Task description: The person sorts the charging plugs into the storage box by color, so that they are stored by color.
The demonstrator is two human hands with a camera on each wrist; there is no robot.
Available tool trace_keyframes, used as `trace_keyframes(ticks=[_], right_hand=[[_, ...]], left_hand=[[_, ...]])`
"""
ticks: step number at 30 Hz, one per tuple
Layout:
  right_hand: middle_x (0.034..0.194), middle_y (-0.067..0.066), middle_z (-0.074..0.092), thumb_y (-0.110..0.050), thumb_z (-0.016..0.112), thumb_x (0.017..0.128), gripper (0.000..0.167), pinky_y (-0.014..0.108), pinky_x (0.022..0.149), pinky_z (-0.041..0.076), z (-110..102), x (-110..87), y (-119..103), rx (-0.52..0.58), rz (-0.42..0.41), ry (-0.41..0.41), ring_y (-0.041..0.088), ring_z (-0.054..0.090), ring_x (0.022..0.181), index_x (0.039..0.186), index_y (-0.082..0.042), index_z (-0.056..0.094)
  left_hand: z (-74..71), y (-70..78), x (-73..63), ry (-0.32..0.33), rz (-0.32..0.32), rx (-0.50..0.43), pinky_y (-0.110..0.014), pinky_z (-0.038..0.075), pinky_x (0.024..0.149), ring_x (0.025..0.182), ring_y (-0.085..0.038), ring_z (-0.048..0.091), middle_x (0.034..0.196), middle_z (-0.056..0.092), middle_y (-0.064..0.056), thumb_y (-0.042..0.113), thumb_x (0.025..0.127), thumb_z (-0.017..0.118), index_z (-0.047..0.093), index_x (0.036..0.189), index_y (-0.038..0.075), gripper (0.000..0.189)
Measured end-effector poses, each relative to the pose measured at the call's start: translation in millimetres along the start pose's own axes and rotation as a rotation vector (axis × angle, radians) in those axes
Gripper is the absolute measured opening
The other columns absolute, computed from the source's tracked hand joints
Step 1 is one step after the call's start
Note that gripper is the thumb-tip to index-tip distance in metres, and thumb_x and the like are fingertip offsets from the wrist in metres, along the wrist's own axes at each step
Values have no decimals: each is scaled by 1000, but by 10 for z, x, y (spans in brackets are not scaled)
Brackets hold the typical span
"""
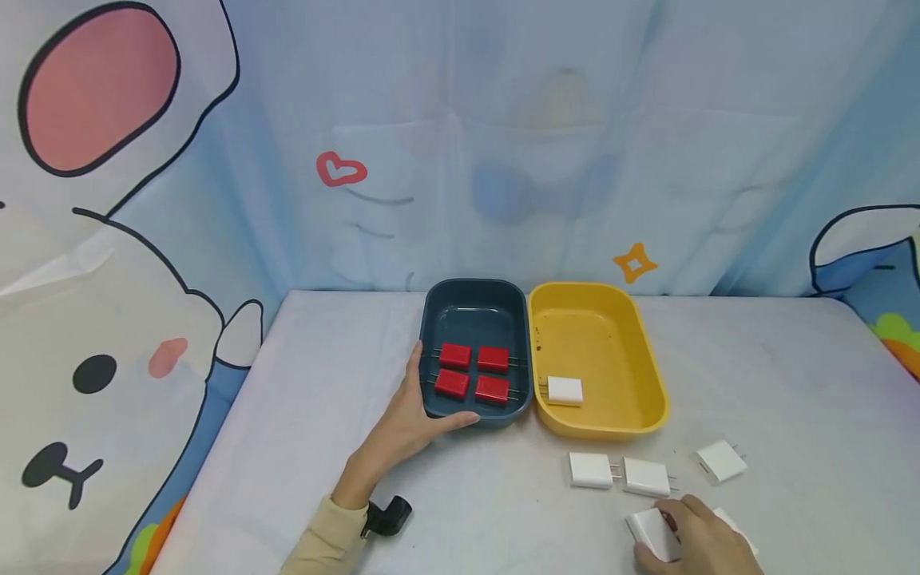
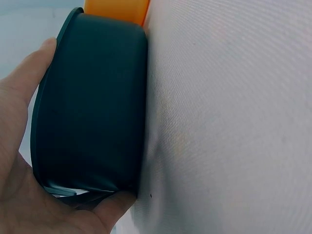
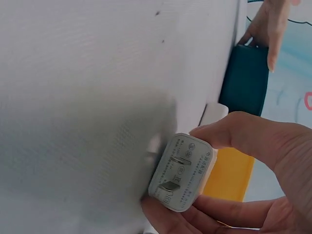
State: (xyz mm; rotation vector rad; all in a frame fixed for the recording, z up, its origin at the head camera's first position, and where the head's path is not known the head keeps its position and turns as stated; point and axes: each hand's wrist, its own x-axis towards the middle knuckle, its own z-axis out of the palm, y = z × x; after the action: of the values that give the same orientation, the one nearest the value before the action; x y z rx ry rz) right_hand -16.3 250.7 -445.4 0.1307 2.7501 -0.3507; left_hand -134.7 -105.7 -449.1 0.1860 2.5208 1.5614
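My left hand (image 1: pixel 402 427) holds the near left corner of a dark blue tray (image 1: pixel 474 299), thumb along the front rim and fingers against the left side. Inside that tray lie several red plug chargers (image 1: pixel 493 359). Lower right, my right hand (image 1: pixel 700 543) pinches a white plug charger (image 1: pixel 654 533) between thumb and fingers. In the right wrist view this charger (image 3: pixel 187 173) shows its two metal prongs and small print. One more white charger (image 1: pixel 565 391) lies in the yellow tray (image 1: pixel 611 315), at its near left.
On the white tabletop (image 1: pixel 489 511), two white chargers (image 1: pixel 591 470) lie in a row before the yellow tray. Another white charger (image 1: pixel 721 461) is to their right, and a white piece (image 1: pixel 733 527) is partly hidden behind my right hand. A patterned curtain (image 1: pixel 446 160) hangs behind.
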Motion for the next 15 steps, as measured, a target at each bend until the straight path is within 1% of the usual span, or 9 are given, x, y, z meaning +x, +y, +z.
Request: trace_keyframes(ticks=[3,5,8,10,12,15], right_hand=[[87,3,58,-38,85,80,61,34,64,51,-28,-35,40,34,-1,3,16,55,73,110,11,68],[87,1,58,-38,86,80,60,33,64,51,-72,-50,57,55,0,14,15,55,72,110,11,68],[90,4,61,-39,90,77,69,38,70,59,-201,-64,46,94,21,25,16,57,74,116,12,66],[92,7,63,-37,92,77,73,43,74,61,-331,-59,23,117,23,44,18,60,76,121,14,63],[96,13,65,-34,92,78,75,48,77,62,-480,-51,-18,139,14,85,22,61,78,124,15,60],[99,21,66,-24,92,79,67,51,75,62,-711,9,-94,162,-67,209,30,64,81,123,16,60]], left_hand=[[2,5,-3,-2,1,3,-64,31,120,156,-33,22,174,17,-8,52,79,89,-3,169,21,132],[2,5,-3,-1,-4,7,-65,31,120,157,-33,22,174,16,-8,52,79,89,-3,169,21,132],[-1,8,-1,0,-17,11,-64,29,121,157,-32,20,175,14,-6,52,79,89,-3,169,23,132],[-3,5,1,2,-20,12,-64,29,121,158,-31,20,175,13,-5,50,80,89,-3,169,23,131],[-3,-2,3,3,-16,15,-64,29,121,158,-32,20,175,13,-5,51,80,89,-3,169,22,131],[1,-6,6,1,-10,10,-64,30,121,157,-32,21,175,14,-6,49,81,89,-2,169,22,130]])
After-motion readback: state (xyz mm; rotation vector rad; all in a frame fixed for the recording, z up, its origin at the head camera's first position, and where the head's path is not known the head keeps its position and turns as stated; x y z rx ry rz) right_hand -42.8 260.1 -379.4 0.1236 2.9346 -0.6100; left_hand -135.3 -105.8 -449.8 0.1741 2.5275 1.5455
